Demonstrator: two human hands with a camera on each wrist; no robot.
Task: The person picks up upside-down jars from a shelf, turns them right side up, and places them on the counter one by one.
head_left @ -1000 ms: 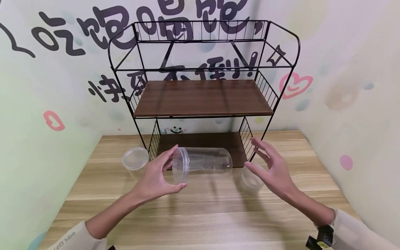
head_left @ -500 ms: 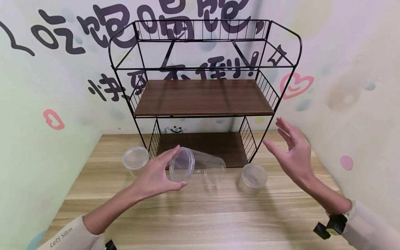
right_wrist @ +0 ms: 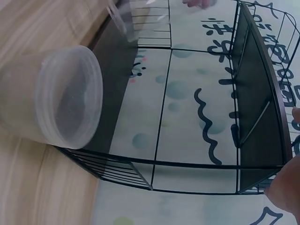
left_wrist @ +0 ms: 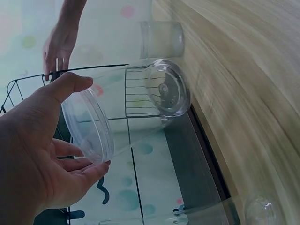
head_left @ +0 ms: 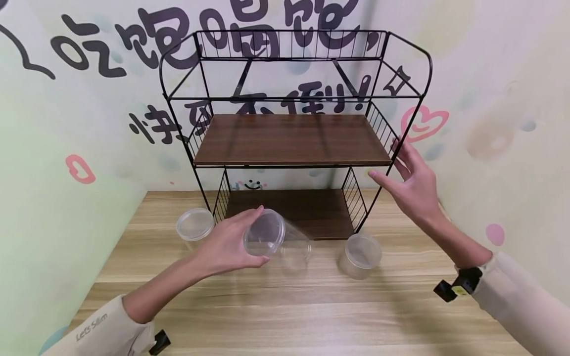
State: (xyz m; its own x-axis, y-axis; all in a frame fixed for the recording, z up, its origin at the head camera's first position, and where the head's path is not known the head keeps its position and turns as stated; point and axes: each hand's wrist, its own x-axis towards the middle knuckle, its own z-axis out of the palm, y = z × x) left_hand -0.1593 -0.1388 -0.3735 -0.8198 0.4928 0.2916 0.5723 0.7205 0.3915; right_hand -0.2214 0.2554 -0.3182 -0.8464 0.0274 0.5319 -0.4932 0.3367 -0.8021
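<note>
My left hand (head_left: 229,242) holds a tall clear plastic jar (head_left: 296,249) round its lid end. The jar is tilted, lid towards the hand and base away, above the table; in the left wrist view its round base (left_wrist: 168,88) shows. My right hand (head_left: 414,185) is at the right side of a black wire shelf rack (head_left: 291,164), its thumb and fingers spread about the post near the middle shelf's corner. The right wrist view shows only the thumb (right_wrist: 287,187) and a bit of a finger at its edge, so firm contact is unclear.
A short translucent tub (head_left: 362,252) stands before the rack's right end. At the left end stands another clear lidded container (head_left: 195,225), partly hidden by my left hand. The rack stands on a wood-grain table (head_left: 285,316) against a painted wall (head_left: 490,123).
My right hand has left the area over the short tub, moved right, then up to the rack's right post. My left hand has turned the jar so its lid faces me more.
</note>
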